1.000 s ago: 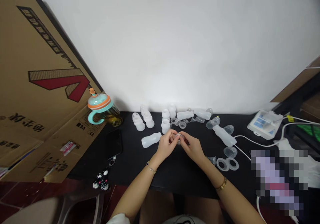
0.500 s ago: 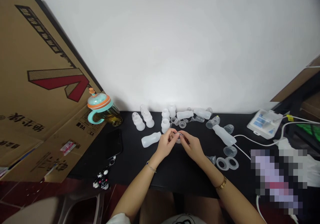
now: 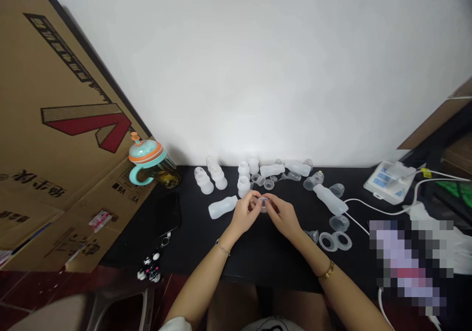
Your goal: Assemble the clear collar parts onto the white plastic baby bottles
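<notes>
Between both hands, over the front middle of the black table [image 3: 195, 242], is a clear round bottle ring [image 3: 263, 204]. The fingertips of my left hand [image 3: 246, 210] pinch its left side, and my right hand [image 3: 283, 216] grips the right side. Fingers partly cover it, so I cannot tell whether another part sits inside. Just behind my left hand stands an open milky-white bottle [image 3: 244, 187]. Another white bottle [image 3: 223, 207] lies on its side to the left. Small clear rings [image 3: 269, 184] lie beyond my fingers.
Capped bottles [image 3: 204, 181] stand at back left. On the right are a lying bottle [image 3: 331, 200], clear domed caps [image 3: 339, 223], loose rings [image 3: 344, 241], a white plastic case [image 3: 390, 182] and white cables. A teal-lidded jug [image 3: 151, 161], phone [image 3: 168, 213] and cardboard box [image 3: 73, 144] are left.
The ring has tipped slightly between my fingertips, so more of its round face shows. Both hands stay in nearly the same place, and the things on the table have not moved.
</notes>
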The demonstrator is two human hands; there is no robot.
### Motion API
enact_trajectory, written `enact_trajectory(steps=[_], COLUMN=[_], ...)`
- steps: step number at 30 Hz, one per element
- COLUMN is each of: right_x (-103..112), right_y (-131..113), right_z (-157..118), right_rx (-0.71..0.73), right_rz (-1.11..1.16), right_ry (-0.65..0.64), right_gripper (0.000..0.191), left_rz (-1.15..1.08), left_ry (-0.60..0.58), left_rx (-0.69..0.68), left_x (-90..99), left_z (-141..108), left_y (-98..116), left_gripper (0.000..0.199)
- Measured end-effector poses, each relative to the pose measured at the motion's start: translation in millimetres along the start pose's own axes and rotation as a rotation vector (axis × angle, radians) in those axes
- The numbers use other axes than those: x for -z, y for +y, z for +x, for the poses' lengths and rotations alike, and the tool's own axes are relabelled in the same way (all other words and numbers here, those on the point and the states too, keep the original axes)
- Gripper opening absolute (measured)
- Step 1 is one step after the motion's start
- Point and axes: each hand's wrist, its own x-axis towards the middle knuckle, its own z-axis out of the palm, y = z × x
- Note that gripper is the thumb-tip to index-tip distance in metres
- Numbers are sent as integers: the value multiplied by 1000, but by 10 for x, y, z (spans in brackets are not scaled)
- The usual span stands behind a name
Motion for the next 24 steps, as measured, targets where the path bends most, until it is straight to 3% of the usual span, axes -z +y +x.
enact_trajectory(steps=[11,24], right_x=[-27,-37], right_y=[25,20], right_z=[8,4], right_rx=[-36,-52], right_rz=[15,-11], right_ry=[-7,-14], right_gripper=[25,24], left_rz=[62,73], left_ry=[8,6], left_rx=[18,32], left_x=[-6,-35], left_z=[9,0], left_y=[19,-14], left_gripper=[14,16])
